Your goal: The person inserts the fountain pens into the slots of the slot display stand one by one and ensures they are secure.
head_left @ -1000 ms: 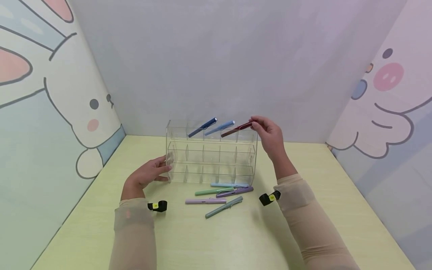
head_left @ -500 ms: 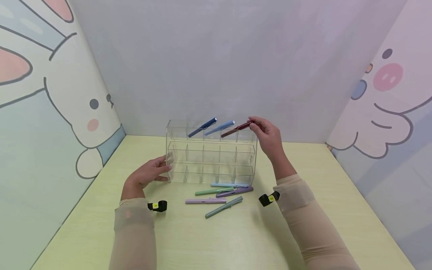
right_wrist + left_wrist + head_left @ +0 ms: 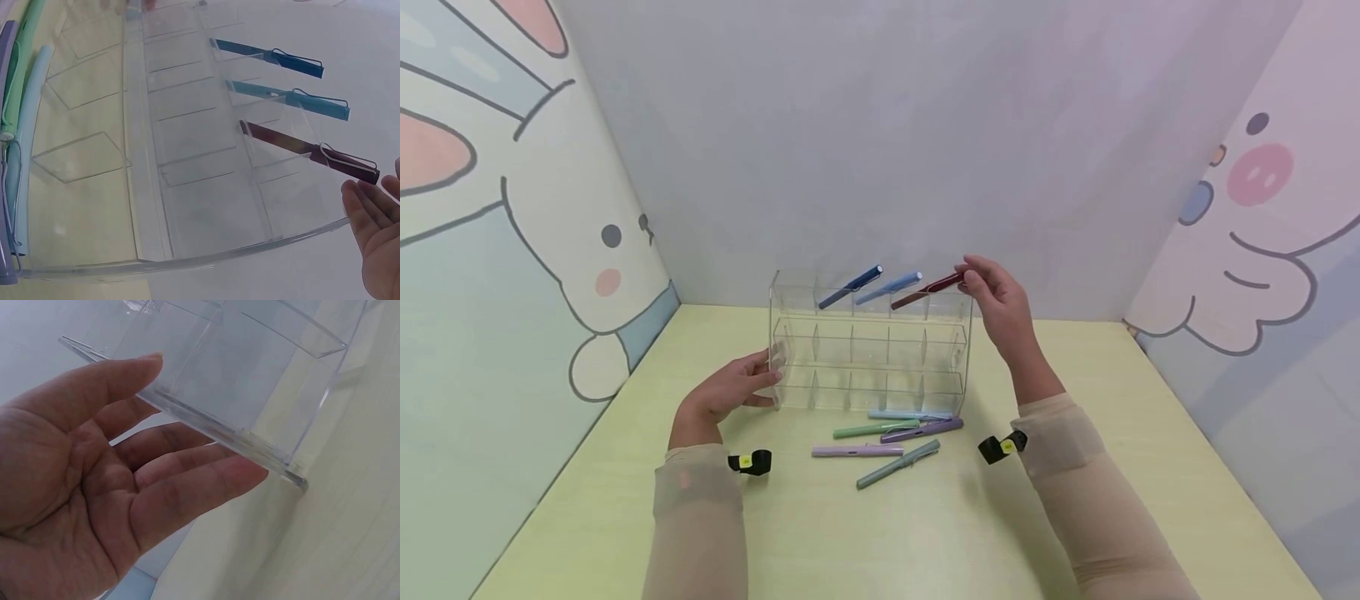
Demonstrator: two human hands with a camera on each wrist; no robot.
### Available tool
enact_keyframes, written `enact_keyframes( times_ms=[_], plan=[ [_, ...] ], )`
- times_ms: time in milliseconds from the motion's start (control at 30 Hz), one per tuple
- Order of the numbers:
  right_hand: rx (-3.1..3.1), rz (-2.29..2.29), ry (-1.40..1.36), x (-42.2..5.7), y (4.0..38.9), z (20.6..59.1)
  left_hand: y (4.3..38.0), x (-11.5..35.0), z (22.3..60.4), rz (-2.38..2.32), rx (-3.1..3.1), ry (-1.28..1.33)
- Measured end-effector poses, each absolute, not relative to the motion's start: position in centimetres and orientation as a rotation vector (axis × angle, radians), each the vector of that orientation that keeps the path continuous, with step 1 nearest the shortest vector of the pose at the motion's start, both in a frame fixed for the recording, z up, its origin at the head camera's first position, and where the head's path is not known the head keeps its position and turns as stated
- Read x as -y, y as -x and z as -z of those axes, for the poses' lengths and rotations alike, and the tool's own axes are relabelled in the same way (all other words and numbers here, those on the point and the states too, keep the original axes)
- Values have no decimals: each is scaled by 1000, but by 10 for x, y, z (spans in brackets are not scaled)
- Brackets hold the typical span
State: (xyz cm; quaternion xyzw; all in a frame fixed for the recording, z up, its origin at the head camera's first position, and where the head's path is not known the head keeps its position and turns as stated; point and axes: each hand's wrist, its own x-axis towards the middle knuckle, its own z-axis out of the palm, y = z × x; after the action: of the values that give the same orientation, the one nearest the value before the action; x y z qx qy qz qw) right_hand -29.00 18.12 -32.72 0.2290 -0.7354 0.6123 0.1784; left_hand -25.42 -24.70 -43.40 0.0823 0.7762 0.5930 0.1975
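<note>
A clear tiered rack (image 3: 871,352) with divided compartments stands on the table. My left hand (image 3: 730,388) grips its left side panel; in the left wrist view the thumb (image 3: 134,375) is on one face, the fingers behind the edge. Three pens lean in the top tier: dark blue (image 3: 852,287), light blue (image 3: 889,287) and dark red (image 3: 927,290). At the dark red pen's cap end is my right hand (image 3: 1000,304). In the right wrist view its fingertips (image 3: 351,190) lie just below that cap, which shows uncovered; whether they touch it, I cannot tell.
In front of the rack lie several pens: pale blue (image 3: 898,414), green (image 3: 865,430), purple (image 3: 928,430), lilac (image 3: 853,451) and grey-green (image 3: 895,467). The pale blue one is closest to the rack's base. Cartoon-printed panels stand left and right, a grey wall (image 3: 895,150) behind.
My right hand shifts slightly left along the dark red pen, then back right, uncovering more of its cap end. The left hand and the rack stay put.
</note>
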Motion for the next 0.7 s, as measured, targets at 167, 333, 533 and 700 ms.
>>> enact_keyframes(
  times_ms=[167, 333, 533, 700],
  plan=[
    [1985, -1776, -667, -194, 288, 335, 252, 247, 438, -1662, -2159, -250],
    [1977, -1744, -658, -208, 275, 341, 252, 246, 437, -1662, -2166, -250],
    [2042, -1722, -636, -220, 251, 349, 255, 245, 436, -1655, -2165, -226],
    [2275, -1519, -648, -222, 233, 351, 256, 247, 435, -1664, -2168, -236]
  ],
)
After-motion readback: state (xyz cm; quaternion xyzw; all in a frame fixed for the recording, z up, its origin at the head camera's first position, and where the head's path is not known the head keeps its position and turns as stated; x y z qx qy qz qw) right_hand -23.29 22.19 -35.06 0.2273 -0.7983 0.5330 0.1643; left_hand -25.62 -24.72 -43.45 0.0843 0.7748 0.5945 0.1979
